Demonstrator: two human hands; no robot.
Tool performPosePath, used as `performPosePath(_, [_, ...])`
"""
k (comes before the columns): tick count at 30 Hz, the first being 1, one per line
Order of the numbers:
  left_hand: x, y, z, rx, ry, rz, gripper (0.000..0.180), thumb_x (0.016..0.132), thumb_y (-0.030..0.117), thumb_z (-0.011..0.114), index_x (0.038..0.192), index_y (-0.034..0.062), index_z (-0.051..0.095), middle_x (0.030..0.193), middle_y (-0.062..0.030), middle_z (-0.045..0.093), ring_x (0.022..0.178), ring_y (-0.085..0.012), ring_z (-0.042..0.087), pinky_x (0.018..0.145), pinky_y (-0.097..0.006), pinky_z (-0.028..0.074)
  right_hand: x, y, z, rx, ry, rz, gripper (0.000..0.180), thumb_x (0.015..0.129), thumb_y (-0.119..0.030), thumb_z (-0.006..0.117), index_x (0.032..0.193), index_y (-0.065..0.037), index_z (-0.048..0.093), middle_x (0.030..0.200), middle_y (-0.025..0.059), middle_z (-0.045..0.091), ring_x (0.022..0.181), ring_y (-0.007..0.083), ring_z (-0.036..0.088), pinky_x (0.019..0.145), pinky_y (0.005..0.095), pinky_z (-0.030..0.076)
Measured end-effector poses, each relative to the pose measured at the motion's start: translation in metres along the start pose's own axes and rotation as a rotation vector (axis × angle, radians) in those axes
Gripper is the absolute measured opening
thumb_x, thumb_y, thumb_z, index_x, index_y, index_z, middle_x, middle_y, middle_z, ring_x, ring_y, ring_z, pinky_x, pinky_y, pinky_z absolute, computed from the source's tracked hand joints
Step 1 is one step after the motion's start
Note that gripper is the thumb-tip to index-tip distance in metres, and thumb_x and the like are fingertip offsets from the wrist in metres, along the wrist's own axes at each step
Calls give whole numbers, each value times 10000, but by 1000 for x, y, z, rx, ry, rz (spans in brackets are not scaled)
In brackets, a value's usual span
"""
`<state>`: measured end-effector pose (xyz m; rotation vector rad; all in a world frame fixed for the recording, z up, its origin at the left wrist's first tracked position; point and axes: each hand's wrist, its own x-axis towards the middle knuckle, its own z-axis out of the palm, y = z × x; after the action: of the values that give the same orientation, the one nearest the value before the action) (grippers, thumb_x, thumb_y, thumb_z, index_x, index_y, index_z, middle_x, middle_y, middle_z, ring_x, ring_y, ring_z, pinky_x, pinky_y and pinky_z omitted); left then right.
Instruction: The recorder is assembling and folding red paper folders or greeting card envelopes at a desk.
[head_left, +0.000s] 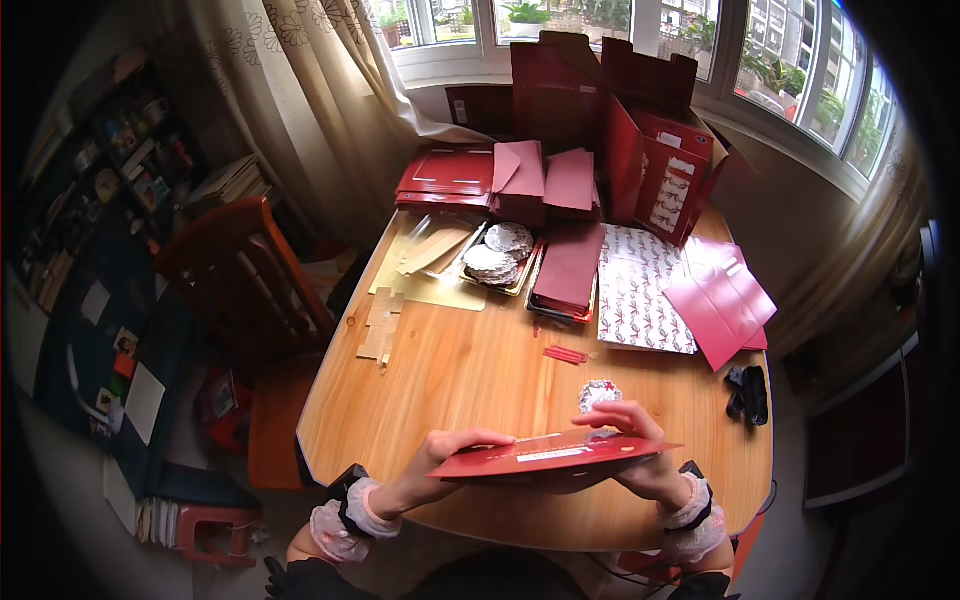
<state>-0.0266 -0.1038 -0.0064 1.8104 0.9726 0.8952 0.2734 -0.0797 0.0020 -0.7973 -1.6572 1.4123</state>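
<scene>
A flat red cardboard piece with white printing (535,457) is held tilted above the near edge of the table, its dark underside partly showing. My left hand (447,466) grips its left end, fingers lying along the top edge. At the right end my right hand (642,455) holds it, with fingers reaching over the top. Just beyond my right fingers, a round scalloped paper piece with a printed pattern (600,394) lies on the wooden table (470,370). Whether the red piece is a single sheet or a folded box cannot be made out.
Thin red strips (566,354) lie mid-table. Farther back are a tray of round pieces (492,262), dark red sheets (568,268), patterned paper (645,290), pink sheets (722,300) and red boxes (665,160). Tape pieces (380,325) lie left, a black object (747,395) right. A chair (245,270) stands left.
</scene>
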Motion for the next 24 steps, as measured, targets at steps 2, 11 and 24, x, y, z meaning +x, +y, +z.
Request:
performPosePath(2, [1, 2, 3, 21, 7, -4, 325, 840, 54, 696, 1162, 47, 650, 1041, -118, 716, 960, -208, 704, 826, -291, 535, 3, -17, -11, -103, 18, -157, 893, 693, -93, 866, 1396, -33, 319, 1342, 135, 490, 1263, 252, 483, 1025, 393, 412])
performPosePath(11, [12, 18, 15, 127, 71, 113, 317, 816, 21, 690, 1131, 48, 658, 1013, -146, 709, 921, -266, 707, 790, -308, 554, -36, -110, 14, -967, 108, -776, 318, 764, -254, 821, 972, -67, 668, 906, 38, 639, 779, 196, 636, 708, 318, 523])
performPosePath(24, [18, 21, 29, 251, 102, 246, 326, 796, 46, 694, 1120, 72, 664, 991, -152, 707, 880, -295, 707, 751, -327, 572, -25, -71, 37, -1227, 78, -747, 286, 713, -115, 704, 994, -66, 699, 854, 51, 656, 736, 201, 638, 711, 340, 506])
